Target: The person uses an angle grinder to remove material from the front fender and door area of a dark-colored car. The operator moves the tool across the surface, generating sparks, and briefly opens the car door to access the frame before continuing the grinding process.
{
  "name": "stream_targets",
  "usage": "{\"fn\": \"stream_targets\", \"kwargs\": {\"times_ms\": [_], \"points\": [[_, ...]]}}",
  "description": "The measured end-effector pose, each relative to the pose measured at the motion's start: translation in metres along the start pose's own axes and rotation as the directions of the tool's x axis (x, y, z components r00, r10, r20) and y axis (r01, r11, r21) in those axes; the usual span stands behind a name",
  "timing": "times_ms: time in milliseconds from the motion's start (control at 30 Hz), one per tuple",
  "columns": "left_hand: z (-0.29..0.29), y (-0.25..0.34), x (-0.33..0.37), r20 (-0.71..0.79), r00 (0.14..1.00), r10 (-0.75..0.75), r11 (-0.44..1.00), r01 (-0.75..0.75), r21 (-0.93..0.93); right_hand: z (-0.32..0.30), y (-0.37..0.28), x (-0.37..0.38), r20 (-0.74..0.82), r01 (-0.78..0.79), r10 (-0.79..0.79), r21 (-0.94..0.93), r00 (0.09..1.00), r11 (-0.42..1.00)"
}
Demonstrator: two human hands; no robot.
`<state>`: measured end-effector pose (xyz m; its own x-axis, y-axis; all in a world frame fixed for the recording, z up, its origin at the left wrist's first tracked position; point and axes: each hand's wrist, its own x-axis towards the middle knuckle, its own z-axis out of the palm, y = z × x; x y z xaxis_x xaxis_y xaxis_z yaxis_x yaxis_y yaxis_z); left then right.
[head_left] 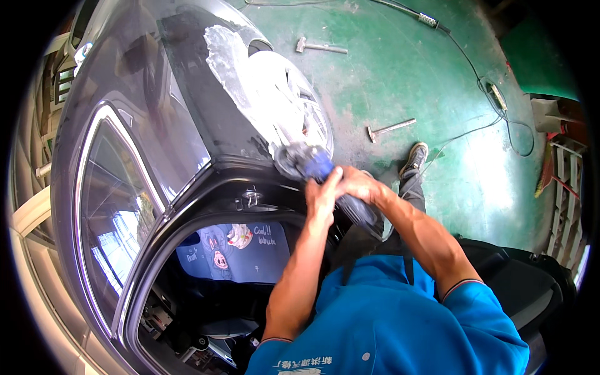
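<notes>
Both my hands are closed around a blue and black angle grinder (317, 165). My left hand (321, 199) grips it near the blue section, and my right hand (360, 185) wraps its body just behind. The grinder's round head meets the lower edge of a whitish, sanded-looking patch (232, 69) on the dark car's rear fender, beside the door opening. Next to that patch is the wheel (299, 94), looking pale and dusty. Whether the disc touches the metal is hard to tell.
Two hammers, one farther off (322, 47) and one nearer (392, 129), lie on the green floor (431, 75). A cable (465, 53) with connectors winds across it at right. The door frame (150, 250) surrounds a blue printed seat cover (275, 250). Behind me at right stands a dark open door (506, 281).
</notes>
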<state>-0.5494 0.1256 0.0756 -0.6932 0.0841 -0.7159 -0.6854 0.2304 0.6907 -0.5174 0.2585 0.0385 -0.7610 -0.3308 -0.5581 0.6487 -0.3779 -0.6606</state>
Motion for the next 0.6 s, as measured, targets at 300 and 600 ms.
{"fn": "stream_targets", "kwargs": {"times_ms": [300,600], "points": [[0.002,0.035,0.018,-0.078,0.997,0.008,1.0,-0.005,0.028,-0.004,-0.01,0.032,0.007,0.108,-0.109,0.085,0.994,0.991],[-0.004,0.004,0.02,-0.089,0.996,0.014,1.0,-0.012,0.027,-0.007,-0.008,0.024,-0.01,0.077,-0.078,-0.048,0.997,0.996]]}}
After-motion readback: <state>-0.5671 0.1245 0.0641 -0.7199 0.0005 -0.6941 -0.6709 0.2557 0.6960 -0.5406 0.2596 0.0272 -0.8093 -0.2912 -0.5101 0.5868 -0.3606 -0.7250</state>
